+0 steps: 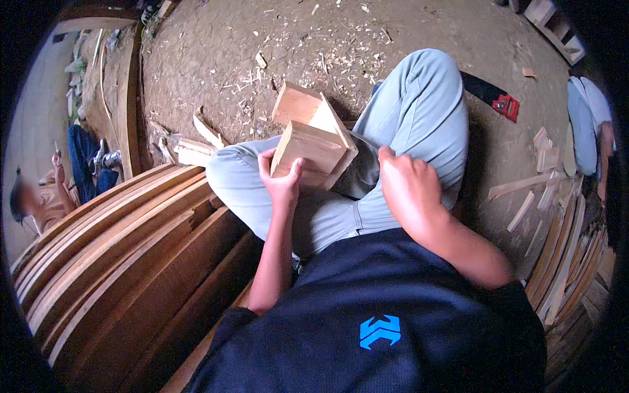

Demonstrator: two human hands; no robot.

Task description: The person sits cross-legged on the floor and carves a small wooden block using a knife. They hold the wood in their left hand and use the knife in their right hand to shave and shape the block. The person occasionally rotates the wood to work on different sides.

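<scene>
Wooden box [313, 152], edge in fingers [297, 168], floor [209, 59] beyond

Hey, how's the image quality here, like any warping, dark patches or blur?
In the head view, fisheye distortion bows the long boards at left, and the corners fall to black; also in the head view, the open wooden box is brightly lit inside, while the boards' lower sides sit in shadow; the right hand looks slightly soft there, though its outline stays readable.

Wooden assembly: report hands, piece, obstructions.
Left hand gripping wooden assembly. Right hand curled, apart; contents unclear. Assembly tilted above lap. Saw off right, clear of hands.
</scene>
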